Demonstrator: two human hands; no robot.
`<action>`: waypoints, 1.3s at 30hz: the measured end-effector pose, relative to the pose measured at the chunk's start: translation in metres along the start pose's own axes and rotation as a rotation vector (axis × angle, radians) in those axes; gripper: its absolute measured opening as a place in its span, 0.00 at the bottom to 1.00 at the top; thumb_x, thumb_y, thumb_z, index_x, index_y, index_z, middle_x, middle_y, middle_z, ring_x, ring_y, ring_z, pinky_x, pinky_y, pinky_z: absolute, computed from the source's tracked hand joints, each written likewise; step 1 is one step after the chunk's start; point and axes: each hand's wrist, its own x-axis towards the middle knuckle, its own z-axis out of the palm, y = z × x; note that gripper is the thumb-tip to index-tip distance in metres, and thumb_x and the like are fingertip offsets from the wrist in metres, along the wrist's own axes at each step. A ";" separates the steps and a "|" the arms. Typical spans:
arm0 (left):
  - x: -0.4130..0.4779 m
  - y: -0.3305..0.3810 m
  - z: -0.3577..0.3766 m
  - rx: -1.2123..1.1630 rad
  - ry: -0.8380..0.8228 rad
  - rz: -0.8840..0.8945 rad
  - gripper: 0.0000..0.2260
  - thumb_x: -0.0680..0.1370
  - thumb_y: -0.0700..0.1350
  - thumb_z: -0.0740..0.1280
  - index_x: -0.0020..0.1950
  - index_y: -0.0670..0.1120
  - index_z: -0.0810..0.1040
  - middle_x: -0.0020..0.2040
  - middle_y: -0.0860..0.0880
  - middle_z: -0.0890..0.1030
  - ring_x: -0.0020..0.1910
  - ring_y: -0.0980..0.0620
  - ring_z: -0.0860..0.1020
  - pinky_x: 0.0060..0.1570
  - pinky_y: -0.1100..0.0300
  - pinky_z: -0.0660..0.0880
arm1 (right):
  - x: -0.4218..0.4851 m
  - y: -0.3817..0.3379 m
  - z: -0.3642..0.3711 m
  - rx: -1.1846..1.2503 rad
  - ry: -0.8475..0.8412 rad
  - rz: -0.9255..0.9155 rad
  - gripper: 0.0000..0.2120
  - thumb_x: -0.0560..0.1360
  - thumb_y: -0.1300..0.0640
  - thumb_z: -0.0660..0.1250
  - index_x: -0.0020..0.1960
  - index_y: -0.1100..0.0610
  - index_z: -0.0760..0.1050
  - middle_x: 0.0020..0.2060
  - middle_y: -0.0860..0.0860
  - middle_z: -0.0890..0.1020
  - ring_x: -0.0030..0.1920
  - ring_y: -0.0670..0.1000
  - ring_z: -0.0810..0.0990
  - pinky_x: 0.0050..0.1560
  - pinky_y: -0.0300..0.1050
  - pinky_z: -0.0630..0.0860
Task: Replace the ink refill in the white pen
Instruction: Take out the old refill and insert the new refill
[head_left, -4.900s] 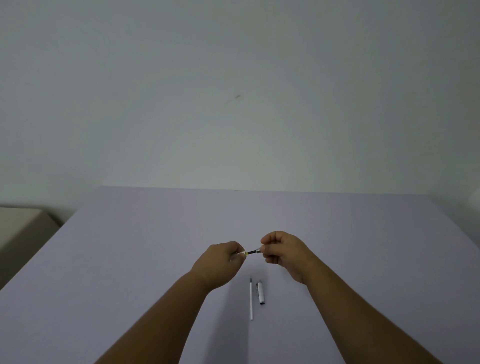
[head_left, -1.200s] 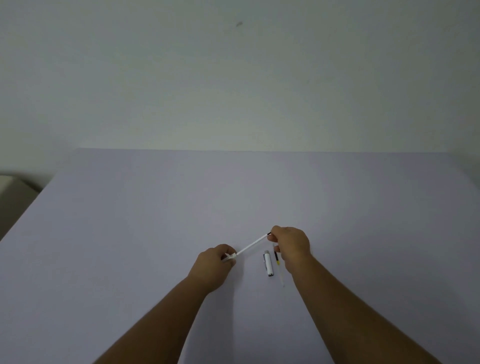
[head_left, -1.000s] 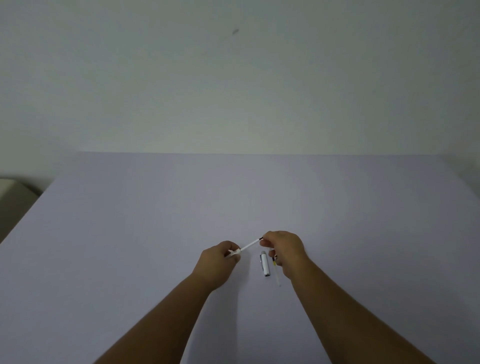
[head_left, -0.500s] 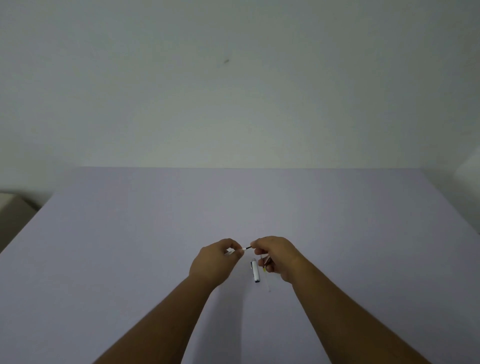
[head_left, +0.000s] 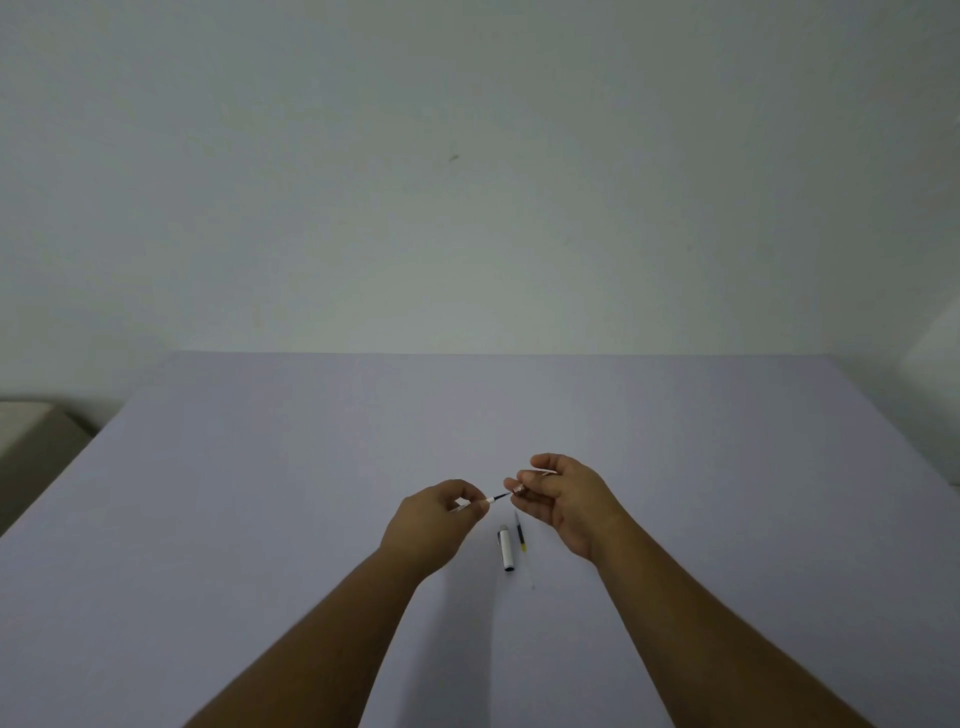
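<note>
Gone from view is nearly all of the new refill: half a second back a short stub still bridged the two hands, and now the thin white ink refill with its dark tip (head_left: 497, 498) shows only that black point and a sliver of white poking out toward the right hand. From the head camera, the only view here, the left hand (head_left: 435, 519) is curled shut around what looks to be the white pen barrel, mostly hidden in the fist, thumb and forefinger pinching it just behind the tip. The right hand (head_left: 563, 501) sits just beside that tip, fingers half spread, its thumb and forefinger pressed on a small silvery piece, likely the pen's nose cone, though it is too small to be sure.

On the pale lilac table (head_left: 260, 519), just nearer the person than the refill tip, lies the white cylindrical pen cap with a dark end (head_left: 506, 548). Just to the cap's right lies the old clear refill with a dark front and yellow band (head_left: 521, 538).

The danger now? That cone has to go over a very fine point. Come in crooked and it may jam or cross its thread. A loose pinch could drop so tiny a part, and it could roll away. The refill may also not be fully seated.
</note>
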 end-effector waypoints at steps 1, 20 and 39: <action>0.000 0.001 0.001 -0.002 0.002 0.007 0.07 0.75 0.57 0.65 0.45 0.57 0.79 0.49 0.47 0.83 0.41 0.50 0.77 0.39 0.61 0.70 | 0.000 0.001 0.000 -0.001 -0.008 -0.006 0.08 0.74 0.69 0.66 0.50 0.61 0.71 0.44 0.60 0.81 0.43 0.54 0.86 0.42 0.46 0.84; -0.004 0.014 0.017 0.074 -0.042 0.104 0.11 0.74 0.50 0.69 0.53 0.49 0.81 0.44 0.52 0.81 0.40 0.57 0.76 0.34 0.69 0.68 | -0.014 -0.001 -0.005 -0.566 -0.028 -0.089 0.07 0.69 0.56 0.73 0.40 0.58 0.77 0.32 0.52 0.83 0.30 0.46 0.80 0.31 0.38 0.78; -0.001 0.023 0.015 0.148 -0.005 0.129 0.10 0.74 0.50 0.69 0.52 0.47 0.81 0.38 0.54 0.78 0.34 0.60 0.73 0.30 0.70 0.64 | -0.020 -0.008 -0.007 -0.812 -0.054 -0.100 0.13 0.74 0.45 0.65 0.38 0.54 0.78 0.32 0.50 0.81 0.30 0.46 0.77 0.34 0.39 0.75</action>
